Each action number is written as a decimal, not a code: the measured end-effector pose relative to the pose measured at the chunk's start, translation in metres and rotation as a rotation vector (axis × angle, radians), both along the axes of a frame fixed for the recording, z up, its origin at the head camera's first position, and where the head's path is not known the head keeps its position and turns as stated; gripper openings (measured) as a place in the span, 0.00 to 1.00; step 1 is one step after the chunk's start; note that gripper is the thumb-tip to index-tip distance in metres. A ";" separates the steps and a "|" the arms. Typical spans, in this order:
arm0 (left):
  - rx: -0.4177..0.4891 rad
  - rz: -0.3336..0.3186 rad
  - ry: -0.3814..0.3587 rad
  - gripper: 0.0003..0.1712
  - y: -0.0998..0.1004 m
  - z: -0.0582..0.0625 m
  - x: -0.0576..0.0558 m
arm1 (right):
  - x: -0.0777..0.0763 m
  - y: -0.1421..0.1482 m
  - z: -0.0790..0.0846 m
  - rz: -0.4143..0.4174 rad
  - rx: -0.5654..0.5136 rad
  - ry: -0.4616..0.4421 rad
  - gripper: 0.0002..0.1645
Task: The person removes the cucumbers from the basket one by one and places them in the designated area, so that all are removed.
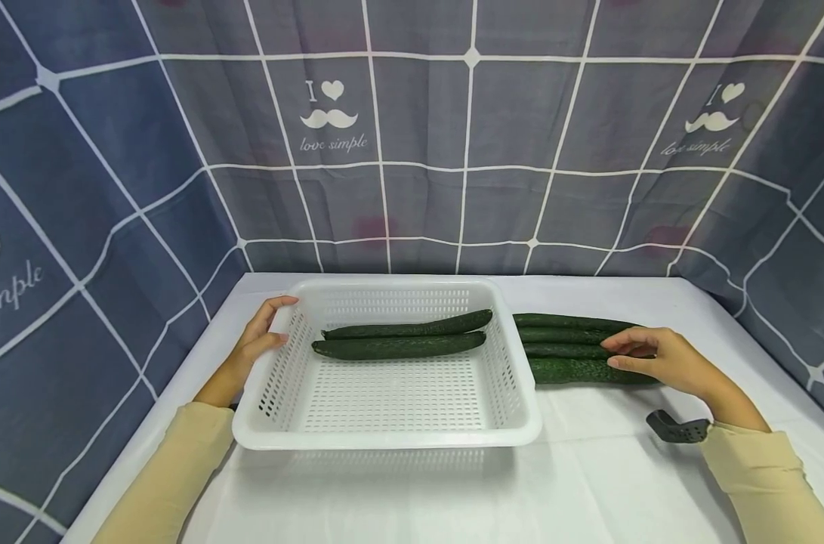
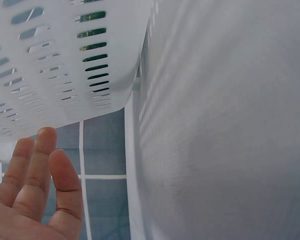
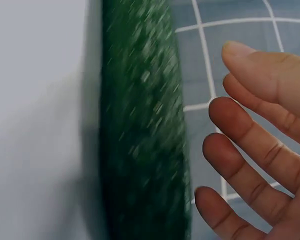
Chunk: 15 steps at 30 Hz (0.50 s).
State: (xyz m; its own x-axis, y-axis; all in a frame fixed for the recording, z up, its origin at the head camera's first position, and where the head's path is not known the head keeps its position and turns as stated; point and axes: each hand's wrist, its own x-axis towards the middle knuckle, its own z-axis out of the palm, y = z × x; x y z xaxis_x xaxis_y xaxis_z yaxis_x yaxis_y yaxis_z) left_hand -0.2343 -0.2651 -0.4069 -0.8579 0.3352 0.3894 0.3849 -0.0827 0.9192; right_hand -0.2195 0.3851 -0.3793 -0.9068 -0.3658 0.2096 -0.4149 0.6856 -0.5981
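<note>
A white perforated plastic basket [image 1: 384, 440] stands in the middle of the head view. Two cucumbers, a rear one [image 1: 412, 328] and a front one [image 1: 398, 347], lie crosswise inside it. My left hand [image 1: 251, 347] holds the basket's left rim, thumb and a finger over the edge. Seen by the left wrist camera, the other fingers [image 2: 42, 175] extend outside the perforated wall. To the right, several cucumbers [image 1: 575, 370] lie side by side. Just above their right ends hovers my right hand [image 1: 663, 363], fingers spread and loosely bent, holding nothing; a cucumber [image 3: 142, 120] passes beside it in the right wrist view.
A white cloth [image 1: 588, 468] covers the table. Grey-blue checked curtains [image 1: 418, 204] hang behind it and along both sides. A dark strap piece [image 1: 680, 429] sticks out at the right wrist. The basket's right wall stands close to the loose cucumbers' left ends.
</note>
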 end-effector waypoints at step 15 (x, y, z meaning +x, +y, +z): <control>-0.024 0.043 0.000 0.34 0.002 0.002 -0.001 | 0.000 -0.035 0.027 0.200 -0.218 -0.078 0.17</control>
